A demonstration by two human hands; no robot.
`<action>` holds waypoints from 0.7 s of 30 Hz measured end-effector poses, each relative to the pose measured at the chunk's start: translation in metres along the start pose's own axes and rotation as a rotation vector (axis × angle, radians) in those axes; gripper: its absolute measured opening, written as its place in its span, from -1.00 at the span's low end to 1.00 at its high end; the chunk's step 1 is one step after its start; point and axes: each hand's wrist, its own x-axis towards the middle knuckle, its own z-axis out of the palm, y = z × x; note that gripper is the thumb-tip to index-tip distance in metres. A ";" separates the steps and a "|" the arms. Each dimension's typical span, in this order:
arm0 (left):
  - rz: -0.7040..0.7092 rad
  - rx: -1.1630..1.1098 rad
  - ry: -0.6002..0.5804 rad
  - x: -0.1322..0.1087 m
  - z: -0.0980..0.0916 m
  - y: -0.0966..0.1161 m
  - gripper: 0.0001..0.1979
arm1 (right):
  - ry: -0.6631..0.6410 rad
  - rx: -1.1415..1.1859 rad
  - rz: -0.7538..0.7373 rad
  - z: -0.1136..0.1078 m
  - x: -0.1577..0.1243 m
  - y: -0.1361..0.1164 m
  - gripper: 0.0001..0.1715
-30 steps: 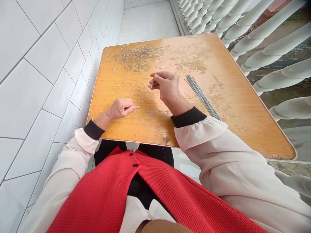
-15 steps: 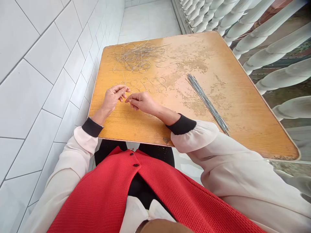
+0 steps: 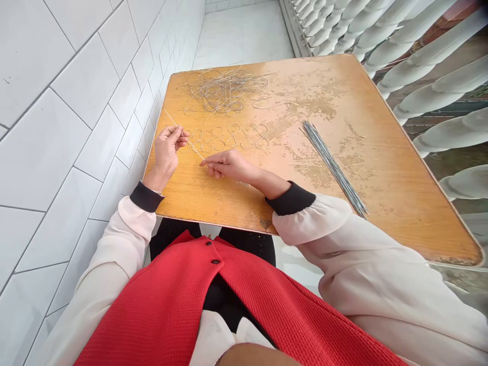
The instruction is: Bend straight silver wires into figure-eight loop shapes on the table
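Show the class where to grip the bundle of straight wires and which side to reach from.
Grip the bundle around its middle, from above, bringing the right hand in from its left side. It lies as a narrow, straight sheaf slanting across the table, so a middle grip should keep it balanced.

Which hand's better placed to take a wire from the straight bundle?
Right, probably. The right hand lies closer to the straight wire bundle, its fingertips only at the end of the thin wire, while the left hand grips that wire.
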 end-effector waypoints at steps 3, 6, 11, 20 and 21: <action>-0.032 -0.046 0.002 0.004 -0.002 0.000 -0.80 | -0.089 -0.071 -0.079 -0.009 0.000 0.006 -0.66; -0.032 -0.089 0.020 0.009 -0.007 0.000 -0.81 | -0.105 -0.064 -0.048 -0.017 0.002 0.011 -0.67; -0.003 -0.145 0.065 0.014 -0.015 0.003 -0.82 | -0.045 -0.009 0.120 -0.030 0.005 0.013 -0.80; -0.002 -0.229 0.125 0.010 -0.015 0.008 -0.84 | 0.237 0.101 0.144 -0.033 0.009 0.012 -0.88; -0.003 -0.239 0.126 0.011 -0.016 0.007 -0.85 | 0.202 0.149 0.141 -0.033 0.008 0.012 -0.86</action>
